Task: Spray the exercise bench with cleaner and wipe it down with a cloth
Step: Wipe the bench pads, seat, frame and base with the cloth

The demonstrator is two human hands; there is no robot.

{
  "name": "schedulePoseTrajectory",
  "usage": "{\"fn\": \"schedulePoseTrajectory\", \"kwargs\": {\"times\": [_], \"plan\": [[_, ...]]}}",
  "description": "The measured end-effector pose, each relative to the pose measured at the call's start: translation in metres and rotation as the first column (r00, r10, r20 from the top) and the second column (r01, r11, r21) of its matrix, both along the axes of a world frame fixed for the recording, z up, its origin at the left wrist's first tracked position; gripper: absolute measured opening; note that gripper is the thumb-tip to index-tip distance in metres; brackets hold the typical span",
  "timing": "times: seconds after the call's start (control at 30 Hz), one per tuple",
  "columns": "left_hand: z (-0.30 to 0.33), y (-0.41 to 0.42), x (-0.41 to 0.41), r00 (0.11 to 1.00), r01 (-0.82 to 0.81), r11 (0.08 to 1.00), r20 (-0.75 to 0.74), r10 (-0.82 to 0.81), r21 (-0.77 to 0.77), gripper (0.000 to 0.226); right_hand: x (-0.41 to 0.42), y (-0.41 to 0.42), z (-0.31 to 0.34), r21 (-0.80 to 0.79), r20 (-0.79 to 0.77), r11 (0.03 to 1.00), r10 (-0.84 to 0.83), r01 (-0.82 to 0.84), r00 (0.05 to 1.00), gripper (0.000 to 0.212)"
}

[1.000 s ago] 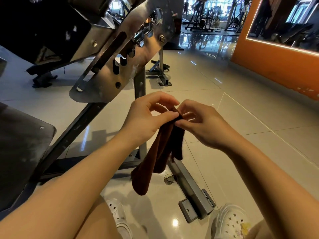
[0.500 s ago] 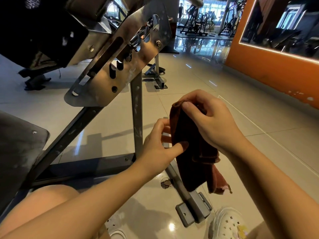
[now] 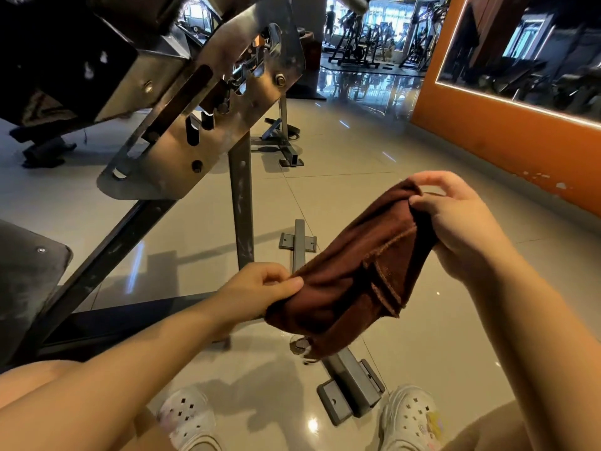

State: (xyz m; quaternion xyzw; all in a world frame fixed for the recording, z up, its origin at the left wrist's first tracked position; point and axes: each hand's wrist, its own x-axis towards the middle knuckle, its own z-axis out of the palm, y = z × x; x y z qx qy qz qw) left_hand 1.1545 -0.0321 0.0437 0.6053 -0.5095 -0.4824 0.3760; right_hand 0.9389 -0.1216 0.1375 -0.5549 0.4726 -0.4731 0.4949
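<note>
Both hands, left [image 3: 260,289] and right [image 3: 455,222], pinch the brown cloth [image 3: 351,281] stretched between them

Dim, warm indoor light; bright windows [image 3: 383,24] far back glare off the glossy floor tiles [image 3: 374,92]. Wide-angle bending warps the edges.

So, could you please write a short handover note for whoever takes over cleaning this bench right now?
Left hand pinches the lower end of the brown cloth; right hand grips its upper end, so the cloth is stretched between them in the air, clear of the exercise bench.
No spray bottle is in view.
Done: cannot tell whether the bench has been sprayed or wiped.
Left: probably bring the cloth to the bench and wipe it down.
</note>
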Motion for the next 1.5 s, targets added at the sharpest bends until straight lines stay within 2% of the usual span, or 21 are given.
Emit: {"fn": "schedulePoseTrajectory", "kwargs": {"times": [0.1,0.2,0.33,0.43,0.53,0.6,0.7,0.77,0.83,0.87,0.93,1.0,1.03,1.07,1.13,1.2,1.23,1.3,1.37,1.43,1.5], "plan": [[0.015,0.003,0.000,0.994,-0.062,0.998,-0.094,0.061,-0.003,0.027,-0.005,-0.005,-0.009,0.086,-0.172,0.996,0.048,-0.034,0.984,0.023],[0.026,0.003,0.000,0.982,-0.096,0.995,-0.161,0.096,0.006,0.024,0.005,-0.001,-0.022,0.115,-0.241,0.992,0.077,-0.050,0.968,0.006],[0.032,-0.002,-0.007,0.924,-0.187,0.980,-0.327,0.200,0.070,0.017,0.042,0.030,-0.048,-0.214,-0.269,0.969,0.061,-0.121,0.961,0.017],[0.038,-0.004,-0.009,0.863,-0.232,0.968,-0.440,0.249,0.092,0.018,0.065,0.059,-0.072,-0.440,-0.451,0.824,0.141,-0.357,0.882,0.014],[0.039,-0.004,-0.003,0.788,-0.293,0.947,-0.527,0.319,0.134,0.024,0.069,0.066,-0.085,-0.498,-0.514,0.740,0.167,-0.452,0.841,0.025],[0.038,-0.002,0.000,0.823,-0.278,0.953,-0.481,0.302,0.122,0.023,0.067,0.068,-0.086,-0.473,-0.498,0.742,0.221,-0.476,0.838,0.028],[0.037,0.001,0.002,0.910,-0.254,0.963,-0.314,0.271,0.096,0.016,0.066,0.074,-0.089,-0.398,-0.506,0.737,0.320,-0.546,0.801,0.020],[0.037,0.000,0.006,0.941,-0.265,0.963,-0.202,0.270,0.052,0.013,0.067,0.071,-0.081,-0.405,-0.425,0.774,0.311,-0.486,0.850,0.016],[0.040,0.001,0.010,0.980,-0.197,0.978,0.005,0.198,-0.073,0.006,0.062,0.056,-0.069,-0.404,-0.289,0.843,0.251,-0.356,0.924,0.021],[0.042,0.003,0.012,0.985,-0.121,0.983,0.106,0.136,-0.136,0.006,0.057,0.046,-0.062,-0.384,-0.270,0.862,0.239,-0.332,0.933,0.029],[0.047,0.008,0.013,0.978,0.015,0.979,0.205,0.028,-0.205,0.012,0.047,0.029,-0.053,-0.219,-0.391,0.870,0.337,-0.442,0.856,0.046],[0.047,0.010,0.014,0.960,0.050,0.967,0.277,0.022,-0.249,0.016,0.041,0.021,-0.051,-0.041,-0.430,0.831,0.487,-0.555,0.760,0.031],[0.046,0.009,0.015,0.933,0.042,0.957,0.354,0.065,-0.287,0.017,0.040,0.020,-0.049,-0.017,-0.394,0.826,0.512,-0.564,0.763,0.017],[0.046,0.008,0.017,0.902,0.029,0.946,0.417,0.114,-0.321,0.017,0.040,0.021,-0.045,-0.030,-0.352,0.824,0.521,-0.566,0.777,0.013],[0.047,0.007,0.021,0.896,-0.008,0.926,0.409,0.175,-0.378,0.015,0.041,0.022,-0.040,-0.035,-0.314,0.784,0.581,-0.620,0.751,0.031],[0.049,0.008,0.025,0.925,-0.009,0.912,0.342,0.163,-0.410,0.013,0.042,0.023,-0.038,-0.003,-0.460,0.732,0.604,-0.681,0.651,0.037],[0.050,0.009,0.025,0.931,0.010,0.908,0.334,0.144,-0.420,0.013,0.043,0.023,-0.039,0.004,-0.552,0.731,0.570,-0.682,0.609,0.030],[0.054,0.013,0.028,0.916,0.074,0.897,0.386,0.112,-0.436,0.014,0.045,0.024,-0.038,-0.070,-0.590,0.768,0.482,-0.636,0.647,0.012],[0.060,0.016,0.039,0.898,0.118,0.888,0.430,0.096,-0.445,0.015,0.046,0.024,-0.033,-0.116,-0.445,0.783,0.509,-0.611,0.737,0.004],[0.065,0.019,0.053,0.892,0.141,0.912,0.449,0.052,-0.385,0.018,0.049,0.023,-0.025,-0.124,-0.230,0.782,0.576,-0.611,0.784,0.016],[0.064,0.022,0.064,0.868,0.134,0.933,0.493,0.051,-0.333,0.017,0.058,0.021,-0.022,-0.146,-0.119,0.793,0.580,-0.592,0.806,0.025]]}}
